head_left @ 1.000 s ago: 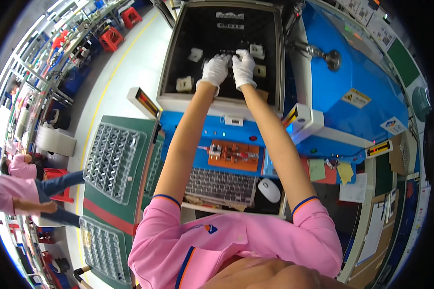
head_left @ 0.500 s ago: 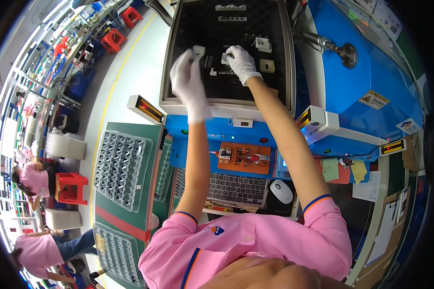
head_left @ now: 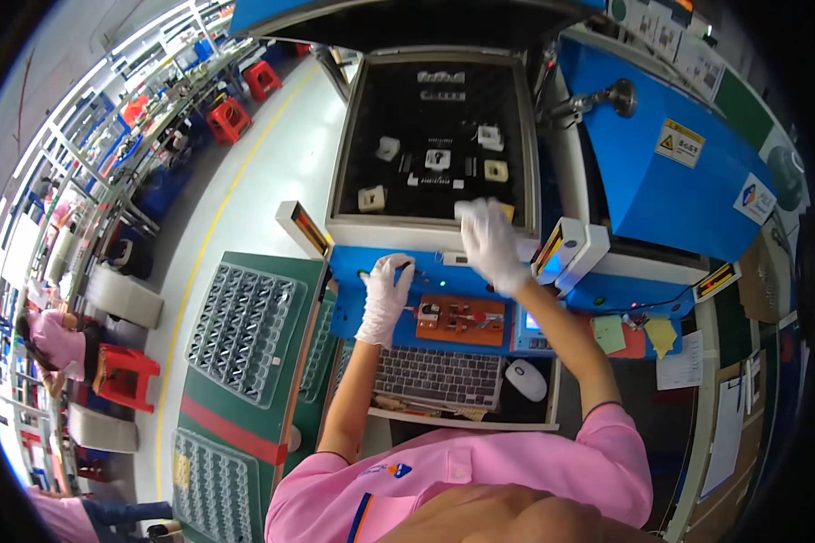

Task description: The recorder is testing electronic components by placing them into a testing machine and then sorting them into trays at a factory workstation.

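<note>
My gloved left hand (head_left: 387, 294) is over the blue front panel (head_left: 346, 319) of the machine, left of the orange fixture. Its fingers are pinched together around something small and dark that I cannot make out. My gloved right hand (head_left: 491, 244) is smeared by motion above the front right edge of the black bed (head_left: 398, 109); its fingers are blurred. On the bed, a white block with a dark opening (head_left: 438, 161) sits in the middle. Around it lie a tilted white block (head_left: 388, 148), a pale block (head_left: 371, 199), a white block (head_left: 490, 138) and a cream block (head_left: 495, 170).
The raised lid (head_left: 407, 27) stands behind the bed. An orange fixture (head_left: 462, 321), keyboard (head_left: 439, 376) and white mouse (head_left: 526, 380) are nearer me. Clear trays (head_left: 244, 330) of parts lie at left. Sensor posts (head_left: 302, 228) flank the bed's front. Other people are far left.
Both hands have drawn back from the bed's middle toward me, the left lower onto the front panel. The white block from my left hand's fingers is no longer there. My view has tilted up.
</note>
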{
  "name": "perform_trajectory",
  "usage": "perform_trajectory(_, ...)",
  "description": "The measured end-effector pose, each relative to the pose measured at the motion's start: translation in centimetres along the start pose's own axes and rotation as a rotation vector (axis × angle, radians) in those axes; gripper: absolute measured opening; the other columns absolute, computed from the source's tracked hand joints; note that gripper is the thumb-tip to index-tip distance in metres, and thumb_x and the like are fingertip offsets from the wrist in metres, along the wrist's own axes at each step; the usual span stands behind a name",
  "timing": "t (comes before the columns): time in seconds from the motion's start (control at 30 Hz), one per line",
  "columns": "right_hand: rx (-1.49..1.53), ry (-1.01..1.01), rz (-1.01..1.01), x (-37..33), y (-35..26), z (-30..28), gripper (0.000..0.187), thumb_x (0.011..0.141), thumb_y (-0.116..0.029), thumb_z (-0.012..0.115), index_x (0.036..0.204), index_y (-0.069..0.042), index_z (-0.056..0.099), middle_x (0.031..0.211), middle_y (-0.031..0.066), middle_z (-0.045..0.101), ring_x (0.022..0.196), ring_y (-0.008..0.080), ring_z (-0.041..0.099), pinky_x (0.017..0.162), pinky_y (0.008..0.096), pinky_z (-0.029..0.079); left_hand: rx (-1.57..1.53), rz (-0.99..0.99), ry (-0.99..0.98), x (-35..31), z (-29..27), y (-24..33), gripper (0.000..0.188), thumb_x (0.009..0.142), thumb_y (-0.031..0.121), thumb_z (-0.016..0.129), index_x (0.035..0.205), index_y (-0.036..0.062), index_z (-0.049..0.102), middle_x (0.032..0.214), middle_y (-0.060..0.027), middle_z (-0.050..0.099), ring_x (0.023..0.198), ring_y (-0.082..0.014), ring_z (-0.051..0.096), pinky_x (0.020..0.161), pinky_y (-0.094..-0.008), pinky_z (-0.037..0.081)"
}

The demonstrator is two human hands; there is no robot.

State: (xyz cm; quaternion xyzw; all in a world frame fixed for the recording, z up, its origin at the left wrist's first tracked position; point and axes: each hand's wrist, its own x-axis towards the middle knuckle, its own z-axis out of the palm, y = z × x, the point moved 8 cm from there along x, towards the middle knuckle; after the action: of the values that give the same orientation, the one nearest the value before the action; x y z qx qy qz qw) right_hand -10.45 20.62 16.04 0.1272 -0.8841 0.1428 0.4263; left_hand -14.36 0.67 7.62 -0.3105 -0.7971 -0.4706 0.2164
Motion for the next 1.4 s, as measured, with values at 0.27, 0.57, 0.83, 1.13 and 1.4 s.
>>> perform_trajectory(0.27,-0.047,-0.506,0.181,-10.9,2.0,-0.7,0.018,0.085,-0.017,0.066,0.094,-0.007,0.053,0.094,0.0123,0.061,0.089,0.0335,0.060,0.077,0.0477,0.046,0.157,0.038,0.003,-0.8,-0.9,0.3,0.015,0.087,0.007,0.069,0.102,0.0055,0.064,0.101,-0.0142,0.066,0.097,-0.0341,0.064,0.087,-0.0415,0.050)
perform_trajectory(0.57,0.119,-0.431,-0.031,-10.0,-0.4,-1.8,0.034,0.082,-0.023,0.075,0.110,-0.008,0.061,0.103,0.0117,0.062,0.101,0.0334,0.058,0.089,0.0444,0.045,-0.176,-0.182,-0.108,-0.2,-5.9,0.2,0.023,0.090,0.009,0.068,0.113,0.0030,0.065,0.104,-0.0130,0.071,0.099,-0.0256,0.070,0.087,-0.0355,0.054)
perform_trajectory(0.83,0.328,-0.545,-0.270,-12.7,-3.7,-1.6,0.038,0.088,-0.026,0.073,0.118,-0.005,0.063,0.121,0.0138,0.065,0.116,0.0334,0.058,0.100,0.0439,0.043,0.213,-0.733,0.097,-2.8,-25.1,0.6,0.022,0.092,0.020,0.070,0.103,0.0003,0.068,0.083,-0.0081,0.069,0.081,-0.0156,0.067,0.073,-0.0329,0.054)
perform_trajectory(1.13,0.532,-0.418,-0.068,-12.3,-1.8,-1.3,0.009,0.088,-0.008,0.072,0.094,-0.003,0.067,0.097,0.0115,0.068,0.091,0.0287,0.063,0.084,0.0401,0.051,0.744,-0.495,0.204,-5.5,-23.5,-6.9,0.022,0.089,0.026,0.069,0.096,0.0052,0.070,0.081,-0.0138,0.069,0.078,-0.0292,0.068,0.073,-0.0413,0.053)
perform_trajectory(1.4,0.536,-0.493,-0.056,-12.4,-1.6,-1.0,0.005,0.090,-0.006,0.069,0.094,-0.003,0.066,0.096,0.0112,0.068,0.090,0.0298,0.062,0.083,0.0412,0.050,0.785,-0.595,0.342,-5.9,-24.2,-7.0,0.021,0.088,0.029,0.066,0.091,0.0082,0.068,0.084,-0.0131,0.069,0.084,-0.0324,0.068,0.075,-0.0425,0.053)
